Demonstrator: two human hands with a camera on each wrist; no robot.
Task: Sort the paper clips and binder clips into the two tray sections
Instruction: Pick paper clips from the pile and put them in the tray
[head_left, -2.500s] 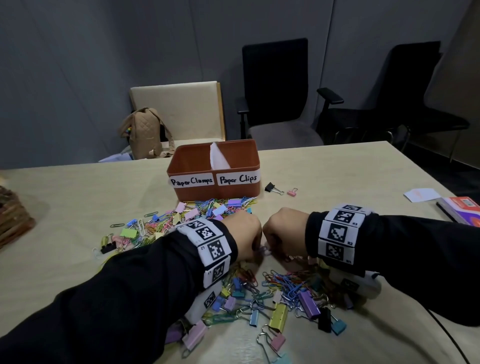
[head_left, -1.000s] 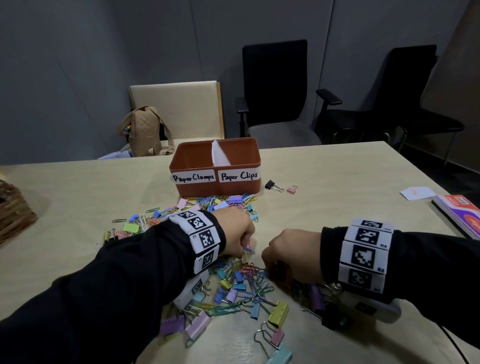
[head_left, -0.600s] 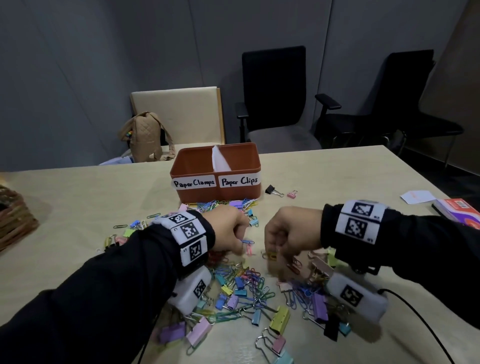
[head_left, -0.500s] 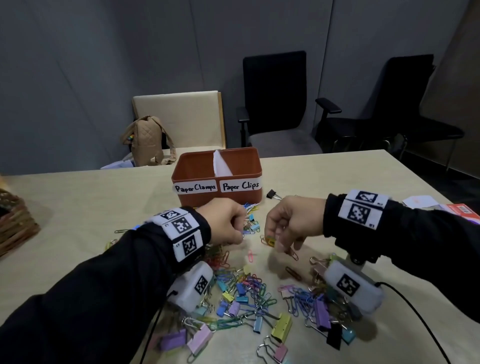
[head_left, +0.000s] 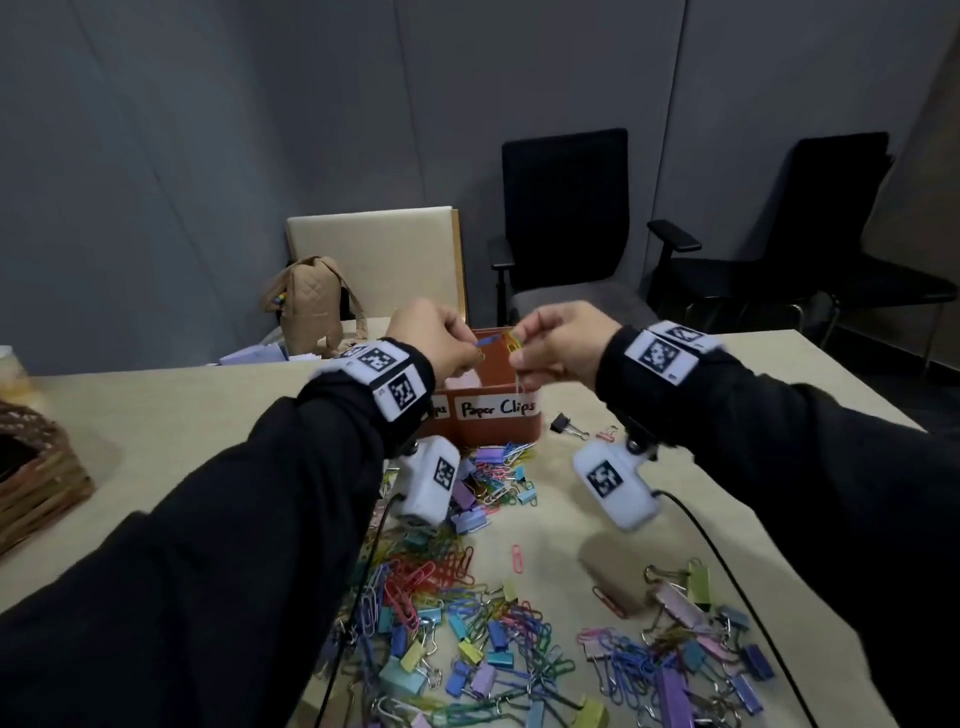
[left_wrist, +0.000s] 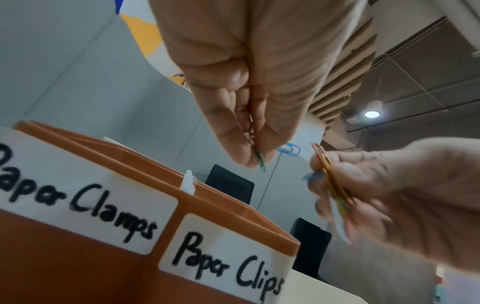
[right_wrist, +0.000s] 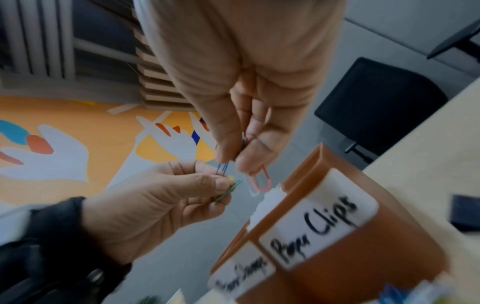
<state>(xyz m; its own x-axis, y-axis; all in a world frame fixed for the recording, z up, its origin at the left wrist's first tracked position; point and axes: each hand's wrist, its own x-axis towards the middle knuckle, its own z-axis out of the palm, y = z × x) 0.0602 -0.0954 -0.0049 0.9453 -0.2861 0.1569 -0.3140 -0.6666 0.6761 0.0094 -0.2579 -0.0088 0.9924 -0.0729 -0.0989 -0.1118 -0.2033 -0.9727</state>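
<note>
An orange two-section tray (head_left: 498, 434) stands mid-table, labelled "Paper Clamps" (left_wrist: 78, 207) on the left and "Paper Clips" (head_left: 497, 408) on the right, with a white divider (left_wrist: 187, 182) between. Both hands are raised over it, close together. My left hand (head_left: 475, 353) pinches a few paper clips: a green one (left_wrist: 260, 158) sticks down and a blue one (head_left: 488, 340) points right. My right hand (head_left: 519, 353) pinches a small bunch of paper clips (left_wrist: 330, 172); a pink one (right_wrist: 260, 180) hangs from its fingertips near the divider. A mixed pile of coloured paper clips and binder clips (head_left: 467, 618) lies on the table below.
A wicker basket (head_left: 36, 478) sits at the table's left edge. A black binder clip (head_left: 563, 423) and a small pink one (head_left: 605, 434) lie right of the tray. Wrist camera cables (head_left: 727, 571) trail over the pile. Chairs (head_left: 566, 218) and a tan backpack (head_left: 309, 306) stand behind the table.
Both hands rose from the pile and moved forward to above the tray, each carrying paper clips it picked up. The head view has tilted with them.
</note>
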